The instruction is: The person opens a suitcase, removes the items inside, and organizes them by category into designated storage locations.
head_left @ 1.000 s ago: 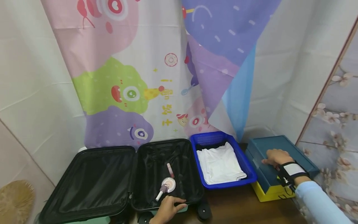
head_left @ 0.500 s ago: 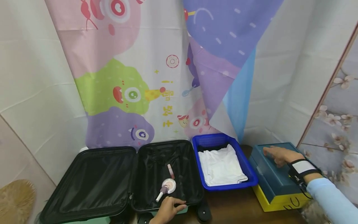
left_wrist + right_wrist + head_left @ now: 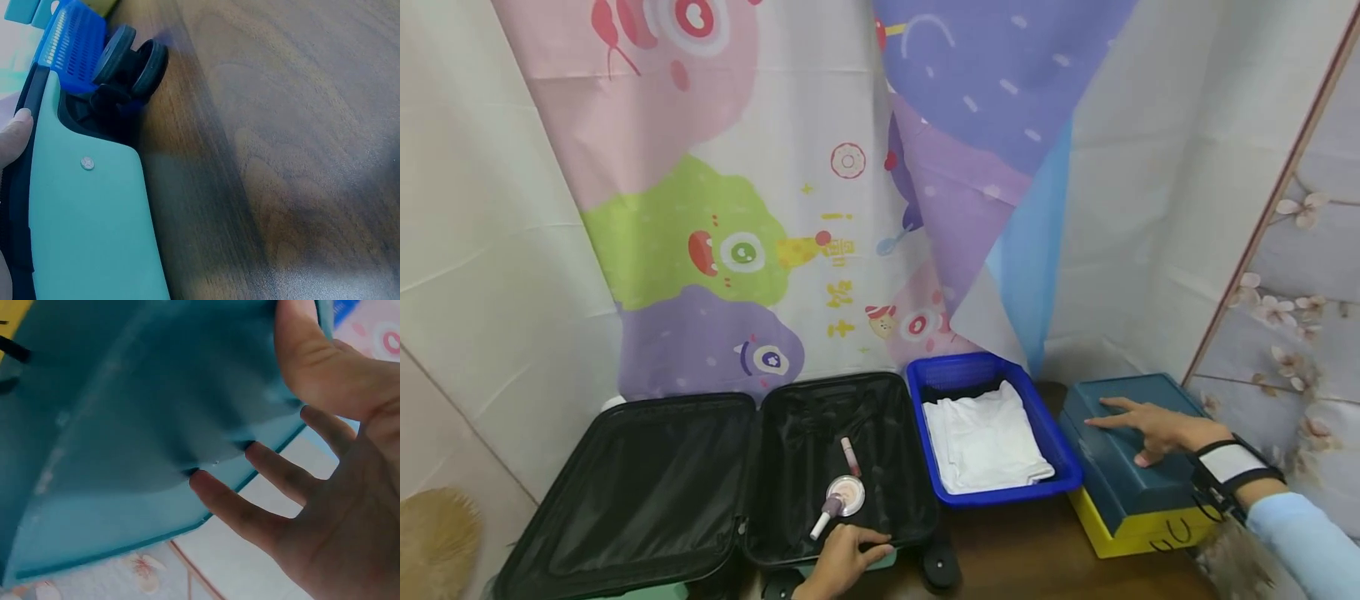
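A right hand (image 3: pixel 1163 428), grip spread, touches the top of a teal box (image 3: pixel 1138 487) at four o'clock, stacked on a yellow box (image 3: pixel 1108 533). The left hand (image 3: pixel 842 558) pinches the near rim of an open suitcase (image 3: pixel 891 492) at six o'clock; cosmetics (image 3: pixel 848 493) lie inside. At five o'clock, a blue basket (image 3: pixel 970 501) holds white cloth (image 3: pixel 987 442).

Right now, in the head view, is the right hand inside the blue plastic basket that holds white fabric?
No, the right hand is on the dark teal rectangular box, beside the blue plastic basket.
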{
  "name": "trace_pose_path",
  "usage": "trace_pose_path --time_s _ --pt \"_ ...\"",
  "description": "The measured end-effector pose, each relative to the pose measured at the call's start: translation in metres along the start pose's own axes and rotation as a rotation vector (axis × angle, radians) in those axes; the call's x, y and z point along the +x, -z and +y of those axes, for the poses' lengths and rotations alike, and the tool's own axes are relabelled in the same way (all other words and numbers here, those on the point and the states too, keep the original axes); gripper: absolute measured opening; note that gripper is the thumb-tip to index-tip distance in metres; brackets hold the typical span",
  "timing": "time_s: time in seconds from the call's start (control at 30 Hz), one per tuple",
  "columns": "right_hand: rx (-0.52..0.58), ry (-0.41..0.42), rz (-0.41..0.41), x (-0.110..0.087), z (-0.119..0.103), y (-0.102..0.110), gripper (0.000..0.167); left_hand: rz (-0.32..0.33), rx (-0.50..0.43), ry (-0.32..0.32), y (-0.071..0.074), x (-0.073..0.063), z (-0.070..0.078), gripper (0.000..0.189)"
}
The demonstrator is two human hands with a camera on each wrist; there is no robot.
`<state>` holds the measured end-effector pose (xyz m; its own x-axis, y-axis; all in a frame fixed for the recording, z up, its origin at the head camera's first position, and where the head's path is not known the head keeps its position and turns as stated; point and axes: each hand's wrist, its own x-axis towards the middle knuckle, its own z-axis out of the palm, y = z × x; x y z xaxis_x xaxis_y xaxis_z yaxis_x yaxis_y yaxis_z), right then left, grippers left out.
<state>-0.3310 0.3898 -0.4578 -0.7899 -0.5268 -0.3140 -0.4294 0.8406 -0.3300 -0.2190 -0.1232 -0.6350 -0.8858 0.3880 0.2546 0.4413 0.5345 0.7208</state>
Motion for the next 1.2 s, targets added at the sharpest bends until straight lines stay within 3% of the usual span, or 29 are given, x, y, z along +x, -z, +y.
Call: trace_pose_path --time_s 0.1,0.23,0.43,0.63,0.77,0.93,1.07,1.2 --pt "0.074 0.039 -0.030 0.001 -0.004 0.002 0.086 -0.008 -0.010 0.022 0.003 -0.001 -0.002 0.022" --pt "0.079 0.054 -0.044 0.002 -0.007 0.003 0.092 -0.007 -0.013 0.043 0.005 -0.001 -0.004 0.022" --pt "-0.081 0.051 0.011 0.005 -0.015 -0.001 0.081 -0.004 -0.017 0.011 0.002 -0.002 -0.005 0.021" --pt "-0.279 0.154 0.047 0.014 -0.018 -0.002 0.076 -0.010 -0.037 -0.006 0.000 -0.002 -0.003 0.022" --pt "-0.289 0.195 0.016 0.020 -0.020 0.000 0.076 -0.012 -0.044 0.006 0.001 0.000 -0.002 0.021" --pt "-0.239 0.165 0.017 0.019 -0.025 -0.001 0.073 -0.013 -0.051 0.032 0.001 0.001 0.000 0.022" --pt "-0.267 0.192 0.065 0.016 -0.030 -0.004 0.071 -0.013 -0.039 0.023 0.001 0.001 -0.001 0.024" --pt "-0.330 0.240 0.126 0.015 -0.033 -0.007 0.069 -0.003 -0.041 -0.026 -0.001 0.002 -0.003 0.021"
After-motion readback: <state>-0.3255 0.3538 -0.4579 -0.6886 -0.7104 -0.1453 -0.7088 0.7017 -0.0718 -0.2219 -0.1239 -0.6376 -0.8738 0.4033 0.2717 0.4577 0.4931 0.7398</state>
